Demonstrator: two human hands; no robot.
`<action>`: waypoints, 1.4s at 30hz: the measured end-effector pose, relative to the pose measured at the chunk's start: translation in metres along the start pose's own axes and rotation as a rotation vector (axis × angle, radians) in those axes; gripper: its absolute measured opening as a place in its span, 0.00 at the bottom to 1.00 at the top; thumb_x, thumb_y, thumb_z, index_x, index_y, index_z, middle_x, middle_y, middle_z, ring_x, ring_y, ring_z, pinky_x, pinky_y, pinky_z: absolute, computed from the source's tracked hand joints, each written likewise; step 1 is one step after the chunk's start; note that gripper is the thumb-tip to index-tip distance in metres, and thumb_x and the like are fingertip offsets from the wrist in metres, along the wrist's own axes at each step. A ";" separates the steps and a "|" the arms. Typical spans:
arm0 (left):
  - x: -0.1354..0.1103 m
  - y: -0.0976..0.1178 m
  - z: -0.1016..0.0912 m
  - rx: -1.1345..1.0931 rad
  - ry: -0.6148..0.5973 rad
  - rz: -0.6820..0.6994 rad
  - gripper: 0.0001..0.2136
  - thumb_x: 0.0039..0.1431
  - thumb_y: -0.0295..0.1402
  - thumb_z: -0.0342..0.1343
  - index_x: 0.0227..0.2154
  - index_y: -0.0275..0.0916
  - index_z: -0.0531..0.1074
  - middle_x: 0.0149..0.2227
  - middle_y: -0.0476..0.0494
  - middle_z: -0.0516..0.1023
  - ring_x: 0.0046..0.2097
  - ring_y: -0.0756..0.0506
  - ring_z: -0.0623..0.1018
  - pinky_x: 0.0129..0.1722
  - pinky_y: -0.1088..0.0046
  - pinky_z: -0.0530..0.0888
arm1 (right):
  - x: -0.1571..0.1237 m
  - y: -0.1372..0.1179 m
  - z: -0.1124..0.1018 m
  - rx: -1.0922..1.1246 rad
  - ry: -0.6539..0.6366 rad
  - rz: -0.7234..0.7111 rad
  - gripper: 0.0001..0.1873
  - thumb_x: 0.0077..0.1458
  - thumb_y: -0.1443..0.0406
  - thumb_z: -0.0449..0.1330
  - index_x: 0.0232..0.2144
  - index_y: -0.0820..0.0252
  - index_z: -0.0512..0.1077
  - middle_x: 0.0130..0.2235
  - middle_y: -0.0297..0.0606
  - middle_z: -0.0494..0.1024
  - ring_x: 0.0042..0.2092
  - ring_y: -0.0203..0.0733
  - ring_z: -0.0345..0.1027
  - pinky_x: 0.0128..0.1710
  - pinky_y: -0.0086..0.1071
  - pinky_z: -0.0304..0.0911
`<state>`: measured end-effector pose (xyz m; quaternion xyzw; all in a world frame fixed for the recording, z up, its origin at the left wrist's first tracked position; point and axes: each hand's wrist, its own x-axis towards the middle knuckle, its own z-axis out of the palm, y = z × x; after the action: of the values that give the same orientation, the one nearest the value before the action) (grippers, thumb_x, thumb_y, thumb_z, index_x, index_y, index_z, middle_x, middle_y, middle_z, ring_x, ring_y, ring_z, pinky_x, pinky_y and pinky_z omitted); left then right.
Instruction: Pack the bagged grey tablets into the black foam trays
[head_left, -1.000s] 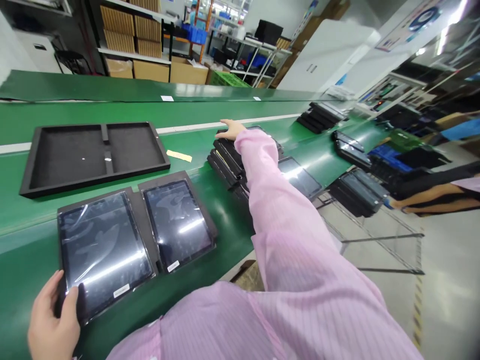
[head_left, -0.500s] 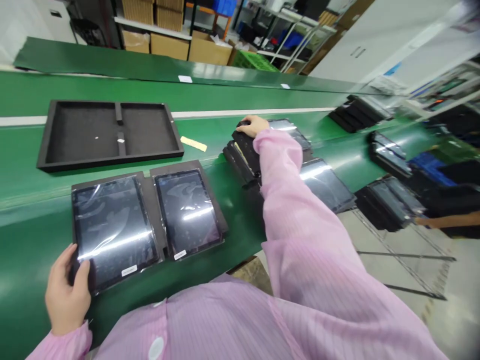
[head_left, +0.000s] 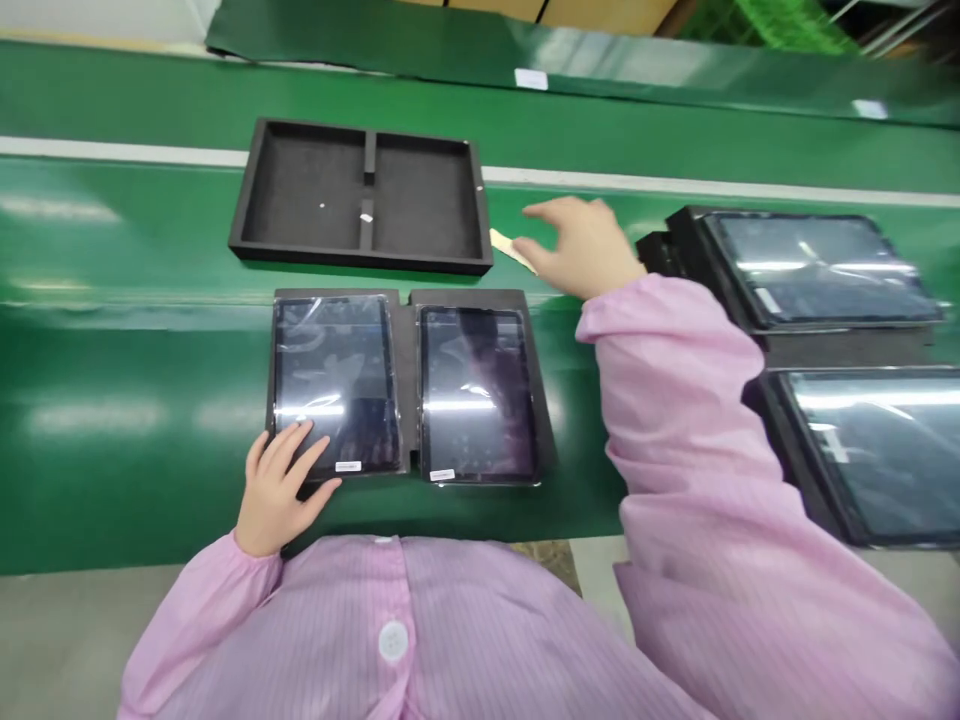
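A black foam tray (head_left: 409,345) lies on the green conveyor belt (head_left: 127,330) with two film-wrapped tablets in it, a left tablet (head_left: 334,375) and a right tablet (head_left: 476,390). My left hand (head_left: 281,485) rests with fingers spread on the near left corner of the left tablet. My right hand (head_left: 581,245) hovers open above the belt, fingers stretched toward a small yellowish strip (head_left: 510,247) beside an empty black tray (head_left: 360,195). It holds nothing.
A stack of black trays with tablets (head_left: 814,265) sits right of my right hand; another tablet in a tray (head_left: 874,450) lies nearer. A white stripe (head_left: 112,152) runs along the belt. The grey floor (head_left: 60,630) shows below the belt's near edge.
My right hand has left the stack of trays and moved left toward the yellowish strip. My left hand shifted from gripping the tray corner to lying flat on the left tablet. The view swung down.
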<state>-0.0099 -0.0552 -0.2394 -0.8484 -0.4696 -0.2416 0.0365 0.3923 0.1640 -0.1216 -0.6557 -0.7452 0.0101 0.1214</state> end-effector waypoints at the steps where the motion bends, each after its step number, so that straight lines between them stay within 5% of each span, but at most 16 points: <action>1: 0.000 -0.003 -0.001 -0.012 -0.019 0.017 0.20 0.58 0.36 0.63 0.52 0.39 0.72 0.54 0.32 0.77 0.55 0.36 0.77 0.62 0.53 0.63 | -0.003 -0.022 0.012 0.063 -0.043 -0.106 0.24 0.60 0.61 0.59 0.55 0.70 0.72 0.56 0.54 0.75 0.60 0.57 0.66 0.64 0.52 0.54; 4: 0.000 -0.014 -0.003 -0.086 -0.055 0.022 0.19 0.59 0.39 0.62 0.52 0.42 0.72 0.55 0.34 0.77 0.56 0.37 0.77 0.59 0.55 0.67 | -0.012 -0.078 0.051 0.206 -0.151 -0.346 0.21 0.59 0.62 0.59 0.53 0.67 0.74 0.54 0.49 0.77 0.56 0.55 0.70 0.60 0.49 0.63; 8: -0.001 -0.021 -0.006 -0.157 -0.050 -0.070 0.27 0.57 0.44 0.63 0.58 0.45 0.69 0.58 0.34 0.75 0.59 0.34 0.74 0.58 0.52 0.69 | -0.019 -0.121 0.093 0.284 -0.185 -0.398 0.24 0.59 0.62 0.59 0.55 0.71 0.70 0.55 0.54 0.74 0.57 0.58 0.68 0.60 0.50 0.63; 16: 0.001 -0.029 -0.019 -0.226 -0.161 -0.061 0.25 0.60 0.41 0.61 0.59 0.41 0.69 0.59 0.34 0.74 0.61 0.36 0.74 0.62 0.50 0.67 | -0.021 -0.134 0.126 0.344 -0.067 -0.234 0.23 0.59 0.57 0.59 0.53 0.65 0.66 0.53 0.55 0.70 0.58 0.60 0.64 0.60 0.56 0.59; 20: 0.004 -0.037 -0.028 -0.331 -0.162 -0.039 0.15 0.61 0.35 0.61 0.50 0.39 0.74 0.54 0.37 0.79 0.58 0.40 0.77 0.61 0.55 0.71 | -0.027 -0.129 0.119 0.320 -0.052 -0.257 0.28 0.58 0.57 0.60 0.58 0.62 0.63 0.59 0.55 0.66 0.65 0.62 0.55 0.64 0.59 0.54; 24: 0.008 -0.038 -0.037 -0.268 -0.132 0.055 0.08 0.60 0.31 0.62 0.43 0.38 0.76 0.45 0.42 0.84 0.48 0.43 0.82 0.53 0.63 0.74 | -0.054 -0.122 0.088 0.334 -0.067 -0.277 0.31 0.59 0.60 0.60 0.61 0.63 0.61 0.61 0.54 0.66 0.65 0.62 0.56 0.63 0.59 0.55; 28: 0.012 -0.039 -0.046 -0.158 -0.166 0.114 0.07 0.61 0.33 0.62 0.41 0.40 0.78 0.42 0.45 0.84 0.40 0.45 0.83 0.41 0.65 0.71 | -0.094 -0.121 0.056 0.387 -0.095 -0.175 0.18 0.61 0.63 0.56 0.51 0.63 0.73 0.44 0.47 0.79 0.47 0.53 0.73 0.52 0.50 0.67; 31: 0.013 -0.039 -0.049 -0.180 -0.175 0.108 0.03 0.62 0.31 0.60 0.38 0.41 0.78 0.40 0.47 0.84 0.39 0.46 0.82 0.39 0.67 0.71 | -0.122 -0.124 0.049 0.474 -0.138 -0.008 0.14 0.60 0.64 0.55 0.44 0.61 0.77 0.33 0.41 0.79 0.34 0.45 0.73 0.41 0.41 0.70; 35: 0.013 -0.032 -0.046 -0.142 -0.159 0.098 0.02 0.62 0.27 0.59 0.36 0.40 0.75 0.39 0.46 0.84 0.37 0.47 0.82 0.41 0.68 0.73 | -0.149 -0.132 0.056 0.622 -0.193 0.176 0.16 0.59 0.63 0.56 0.46 0.63 0.76 0.32 0.39 0.80 0.27 0.39 0.71 0.33 0.37 0.70; 37: 0.008 -0.026 -0.040 -0.137 -0.112 0.000 0.02 0.63 0.26 0.57 0.36 0.39 0.72 0.37 0.46 0.84 0.37 0.47 0.82 0.43 0.68 0.75 | -0.159 -0.137 0.061 0.674 -0.182 0.214 0.16 0.59 0.63 0.56 0.47 0.63 0.75 0.33 0.40 0.80 0.28 0.40 0.72 0.33 0.37 0.71; 42: -0.018 -0.018 -0.021 -0.374 0.057 -0.543 0.02 0.67 0.28 0.46 0.37 0.40 0.63 0.35 0.45 0.84 0.43 0.45 0.84 0.47 0.63 0.79 | -0.172 -0.158 0.065 0.904 -0.170 0.269 0.12 0.61 0.63 0.54 0.43 0.60 0.76 0.35 0.40 0.81 0.32 0.39 0.75 0.34 0.33 0.72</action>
<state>-0.0403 -0.0656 -0.2322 -0.6771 -0.6249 -0.3483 -0.1725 0.2451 -0.0174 -0.1864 -0.6245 -0.5819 0.4025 0.3306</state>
